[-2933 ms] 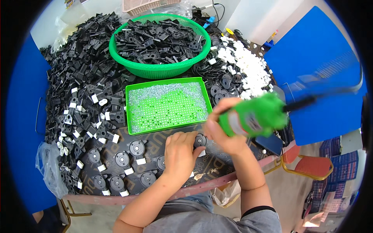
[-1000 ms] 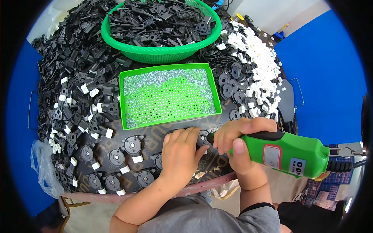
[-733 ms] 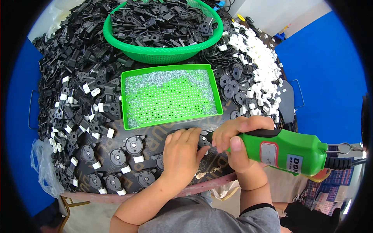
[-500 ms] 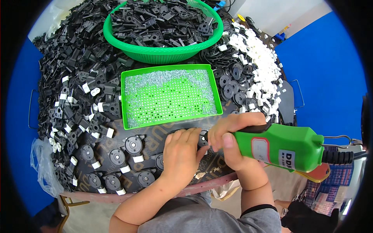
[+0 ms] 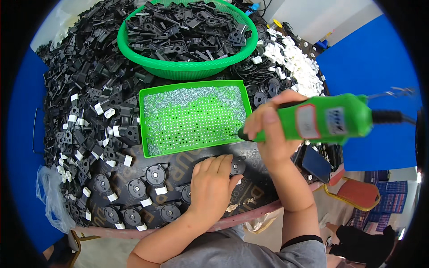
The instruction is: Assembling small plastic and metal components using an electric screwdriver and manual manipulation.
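Note:
My right hand is wrapped around a green electric screwdriver, slightly blurred, with its bit over the right front corner of a green tray. Small silver screws lie heaped along the back and sides of that tray, which has a perforated bottom. Below it, my left hand rests on the table, fingers together, gripping a black part with a round disc and a white tab. Several similar assemblies lie to its left, such as a disc assembly; another disc is partly hidden by the hand.
A green basket full of black plastic parts stands behind the tray. Loose black parts cover the table's left side. White caps and black discs are piled at the right. A dark phone-like slab lies near the right edge.
My right hand has lifted the screwdriver off the black part and moved it up to the tray's corner. My left hand stays on the part, whose disc now shows more.

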{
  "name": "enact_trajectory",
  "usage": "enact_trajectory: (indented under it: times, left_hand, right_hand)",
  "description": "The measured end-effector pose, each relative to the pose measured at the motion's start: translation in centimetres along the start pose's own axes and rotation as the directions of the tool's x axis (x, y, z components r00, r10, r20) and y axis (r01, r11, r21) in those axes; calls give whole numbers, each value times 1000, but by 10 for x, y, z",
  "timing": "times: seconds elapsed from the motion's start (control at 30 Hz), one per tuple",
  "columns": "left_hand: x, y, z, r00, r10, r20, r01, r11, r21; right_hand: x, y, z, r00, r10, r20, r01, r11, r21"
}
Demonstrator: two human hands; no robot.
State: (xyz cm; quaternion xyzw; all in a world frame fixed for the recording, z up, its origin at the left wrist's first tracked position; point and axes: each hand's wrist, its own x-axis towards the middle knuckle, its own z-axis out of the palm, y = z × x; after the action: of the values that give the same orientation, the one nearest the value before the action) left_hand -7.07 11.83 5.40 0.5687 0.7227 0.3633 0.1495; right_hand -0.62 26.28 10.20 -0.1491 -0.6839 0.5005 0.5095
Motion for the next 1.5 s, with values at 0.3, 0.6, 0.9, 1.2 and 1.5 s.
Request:
enact_trajectory:
  times: [0.3, 0.6, 0.9, 1.2, 1.5]
  left_hand:
    - [1, 1, -2, 1000, 1, 10, -1, 1000, 25]
    - [0, 1, 0, 1000, 16, -9, -16, 1000, 22]
    - [-1, -2, 3, 998, 36, -46, -37, 999, -16]
    - [0, -1, 5, 997, 46, -65, -45, 999, 18]
    - [-2, -3, 6, 997, 30, -67, -28, 999, 25]
  right_hand:
    - [1, 15, 1, 996, 30, 80, -32, 999, 25]
    - [-5, 20, -1, 992, -66, 108, 73, 995, -64]
    - [-9, -43, -10, 999, 11, -50, -11, 1000, 10]
    - [-57, -64, -17, 987, 117, 111, -115, 993, -26]
    - [-65, -51, -18, 986, 78, 150, -72, 996, -44]
